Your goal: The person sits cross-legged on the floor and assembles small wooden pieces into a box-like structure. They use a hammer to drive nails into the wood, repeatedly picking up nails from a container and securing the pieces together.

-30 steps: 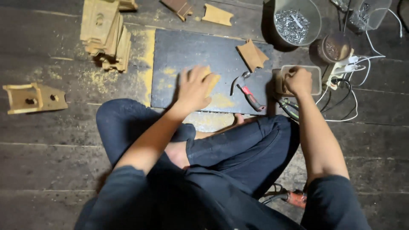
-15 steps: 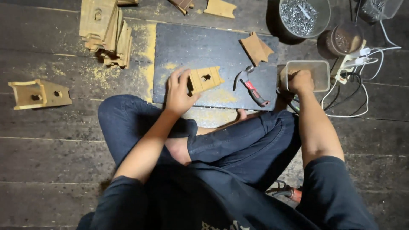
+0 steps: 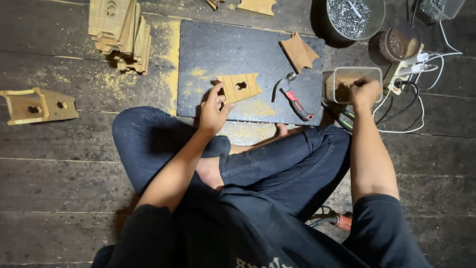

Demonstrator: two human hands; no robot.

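Dark rectangular work board [image 3: 238, 49] lying on the plank floor, before the seated person's crossed legs; all places are given from it. Off its left corner, a stack of cut wooden panels [image 3: 121, 30]; farther left, one assembled wooden piece [image 3: 37, 105], suggesting work partly done. Beyond its far right corner, a round tub of metal nails [image 3: 349, 17]. At its right edge, a clear rectangular box [image 3: 347, 84], into which the right hand [image 3: 364, 92] reaches, fingers closed; contents held cannot be told. On its near part, a red-handled hammer [image 3: 292, 97], untouched. Near its front edge, the left hand [image 3: 213, 111] pinches a flat wooden panel with a hole [image 3: 239, 87], not yet nailed.
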